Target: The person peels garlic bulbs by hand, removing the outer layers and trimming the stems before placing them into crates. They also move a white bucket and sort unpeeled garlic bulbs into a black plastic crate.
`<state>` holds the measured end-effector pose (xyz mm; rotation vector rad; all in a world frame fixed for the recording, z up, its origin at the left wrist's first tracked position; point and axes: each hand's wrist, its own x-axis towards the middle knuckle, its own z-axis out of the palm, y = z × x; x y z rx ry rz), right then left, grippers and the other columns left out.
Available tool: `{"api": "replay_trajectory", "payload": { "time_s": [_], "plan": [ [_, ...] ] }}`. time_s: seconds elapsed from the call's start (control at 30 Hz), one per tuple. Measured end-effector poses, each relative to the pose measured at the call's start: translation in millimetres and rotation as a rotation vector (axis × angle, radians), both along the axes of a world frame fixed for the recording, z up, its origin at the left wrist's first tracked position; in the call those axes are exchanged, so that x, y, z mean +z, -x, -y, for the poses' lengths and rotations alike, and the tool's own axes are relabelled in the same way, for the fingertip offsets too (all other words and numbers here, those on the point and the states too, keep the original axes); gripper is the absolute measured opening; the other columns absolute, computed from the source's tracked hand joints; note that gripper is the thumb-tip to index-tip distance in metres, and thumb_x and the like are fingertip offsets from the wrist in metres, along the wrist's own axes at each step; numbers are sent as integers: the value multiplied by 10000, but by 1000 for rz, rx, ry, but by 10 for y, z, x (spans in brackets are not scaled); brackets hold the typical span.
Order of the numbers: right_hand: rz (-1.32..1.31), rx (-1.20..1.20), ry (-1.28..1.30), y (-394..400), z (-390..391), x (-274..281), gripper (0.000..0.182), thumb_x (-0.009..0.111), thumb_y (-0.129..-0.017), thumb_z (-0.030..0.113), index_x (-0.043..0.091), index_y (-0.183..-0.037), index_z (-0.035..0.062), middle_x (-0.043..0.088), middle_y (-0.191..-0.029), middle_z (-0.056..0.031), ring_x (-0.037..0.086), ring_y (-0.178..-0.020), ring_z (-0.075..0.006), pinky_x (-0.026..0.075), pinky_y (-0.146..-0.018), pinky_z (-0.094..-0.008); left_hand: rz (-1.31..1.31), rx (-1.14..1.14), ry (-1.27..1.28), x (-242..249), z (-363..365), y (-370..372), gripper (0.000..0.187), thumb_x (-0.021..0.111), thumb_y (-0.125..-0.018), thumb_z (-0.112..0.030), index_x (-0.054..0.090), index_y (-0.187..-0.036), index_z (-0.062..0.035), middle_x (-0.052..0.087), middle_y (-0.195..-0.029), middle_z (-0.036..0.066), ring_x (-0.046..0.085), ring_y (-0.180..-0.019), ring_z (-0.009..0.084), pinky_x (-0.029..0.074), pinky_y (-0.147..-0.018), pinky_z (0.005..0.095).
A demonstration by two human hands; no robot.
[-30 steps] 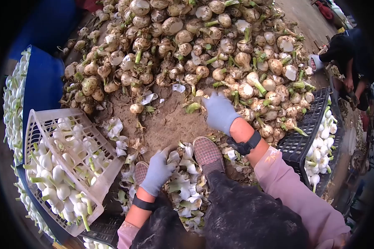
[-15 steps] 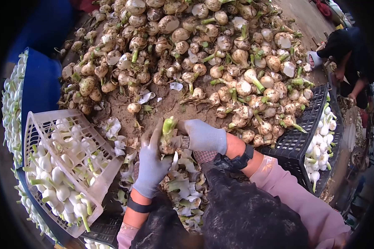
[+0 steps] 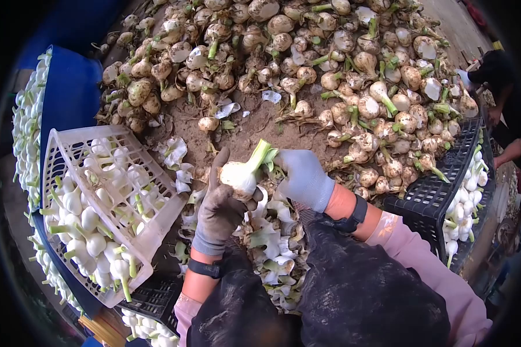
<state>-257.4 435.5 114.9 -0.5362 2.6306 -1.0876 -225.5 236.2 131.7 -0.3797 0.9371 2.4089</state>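
My left hand (image 3: 222, 207), in a dirty grey glove, holds a bulb (image 3: 238, 178) with its fingers around the lower side. The bulb shows a clean white patch and a short green stem slanting up to the right. At the stem and its leaves, my right hand (image 3: 307, 178), gloved in light grey, has its fingers closed; its fingertips are partly hidden. Pale peelings (image 3: 272, 248) lie below, between my legs. Beyond my hands spreads a big heap of soil-stained bulbs (image 3: 281, 41).
A white crate (image 3: 165, 217) of peeled bulbs leans at the left, beside a blue container (image 3: 69, 98). A black crate (image 3: 408, 211) with white bulbs stands at the right. Another person's arm (image 3: 510, 151) shows at the far right.
The bulb has turned from upright to tilted, and its white side now shows. My right hand has moved from the bulb's side to the stem. The whole view has shifted slightly.
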Motion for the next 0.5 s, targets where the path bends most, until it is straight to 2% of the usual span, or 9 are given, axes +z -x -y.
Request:
{"api": "replay_trajectory", "payload": {
  "time_s": [0.03,0.1,0.13,0.2,0.3,0.33,0.37,0.43,0.5],
  "plan": [
    [4,4,3,-11,30,-13,174,664,-867,172,665,-969,31,649,-749,-57,632,-667,-226,507,-639,-371,159,94,-70,-1,-9,-13,806,647,-813,-324,219,-1475,-154,598,-1132,206,648,-775,257,541,-597,313],
    [103,-114,521,-36,111,-66,172,680,-854,156,661,-960,23,666,-777,-55,651,-752,-180,510,-704,-316,136,107,-19,27,1,-15,759,627,-854,-310,220,-1476,-157,624,-1043,187,652,-736,236,539,-579,303],
    [506,-233,660,-65,128,-81,193,688,-847,141,656,-979,4,684,-827,-54,641,-814,-128,504,-754,-283,140,106,-12,4,26,-42,759,627,-854,-310,220,-1476,-157,624,-1043,187,652,-736,236,539,-579,303],
    [630,-177,657,38,125,-51,198,682,-854,137,654,-991,-4,688,-845,-53,633,-821,-111,504,-742,-278,-174,-173,385,-48,46,-73,626,605,-894,-286,311,-1415,-100,638,-950,151,652,-705,202,541,-573,292],
    [731,-154,627,81,152,-49,200,656,-876,114,649,-1023,-20,689,-859,-53,617,-792,-89,501,-716,-276,-42,-280,664,27,75,-35,577,551,-921,-474,441,-1284,-39,656,-839,132,622,-631,168,502,-549,274],
    [740,-128,541,88,138,-5,196,654,-879,116,650,-1022,-18,686,-851,-49,609,-780,-86,501,-707,-279,-36,-147,590,27,108,-51,519,510,-952,-451,469,-1234,-17,651,-851,141,631,-619,189,524,-557,295],
    [751,-101,457,88,137,43,193,651,-882,118,651,-1021,-16,683,-843,-45,601,-769,-83,500,-698,-283,35,-18,508,48,131,-29,517,490,-970,-422,449,-1286,-15,636,-1008,148,659,-763,186,552,-636,305],
    [940,-97,624,0,190,72,173,641,-888,116,652,-1011,-6,676,-823,-36,585,-755,-81,502,-682,-290,-172,133,816,22,50,31,518,504,-977,-352,406,-1349,-5,570,-1194,135,615,-1001,186,532,-811,309],
    [701,-97,615,-45,249,-9,204,667,-835,94,647,-1018,7,678,-838,-43,582,-761,-72,503,-663,-290,-569,31,985,-30,60,33,463,632,-903,-151,463,-1314,-22,542,-1233,99,499,-1174,183,406,-998,301]
  ]
}}
